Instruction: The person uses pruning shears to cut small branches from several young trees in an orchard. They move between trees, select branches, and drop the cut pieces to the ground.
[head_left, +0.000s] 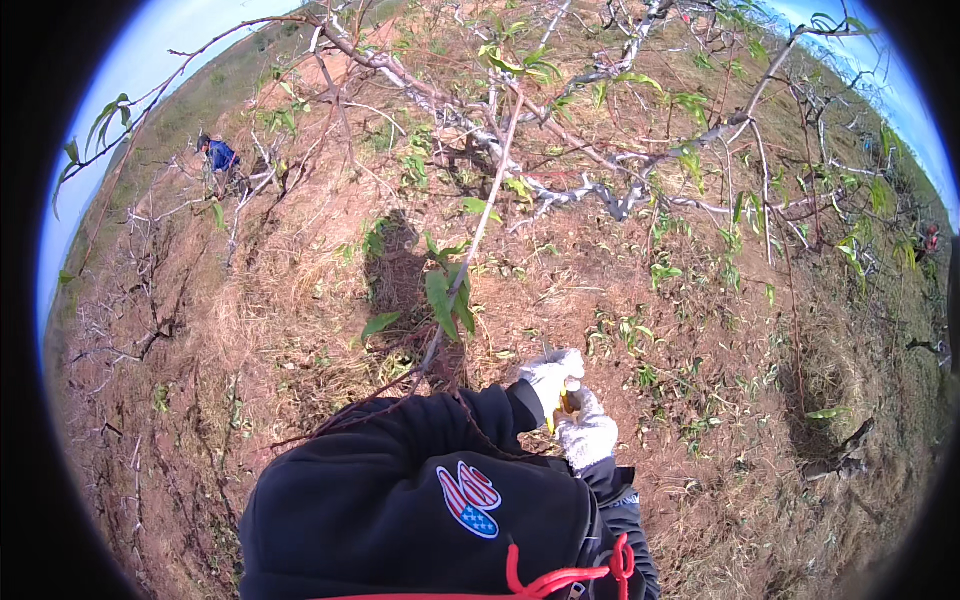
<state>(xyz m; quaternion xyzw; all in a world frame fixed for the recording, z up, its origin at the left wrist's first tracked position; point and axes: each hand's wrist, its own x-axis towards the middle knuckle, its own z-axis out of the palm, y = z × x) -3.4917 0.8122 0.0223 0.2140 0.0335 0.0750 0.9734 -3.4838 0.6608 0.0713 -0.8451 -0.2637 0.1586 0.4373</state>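
Note:
My left hand (551, 375), in a white knit glove, and my right hand (589, 435), gloved alike, meet low in front of my dark hooded sweatshirt. A small yellow object (559, 409), perhaps a tool's handle, shows between the two gloves; which hand grips it, and how, I cannot tell. The fingers are partly hidden by each other. A long thin tree branch (491, 196) with green leaves (442, 300) slants up from beside my left sleeve, between me and the ground.
Pale, bare tree limbs (480, 135) with sparse leaves spread across the upper view. Fallen leaves and dry grass (300, 277) cover the sloping soil. A person in blue (220, 155) is at the far upper left, and a red-clad figure (931, 238) is at the far right.

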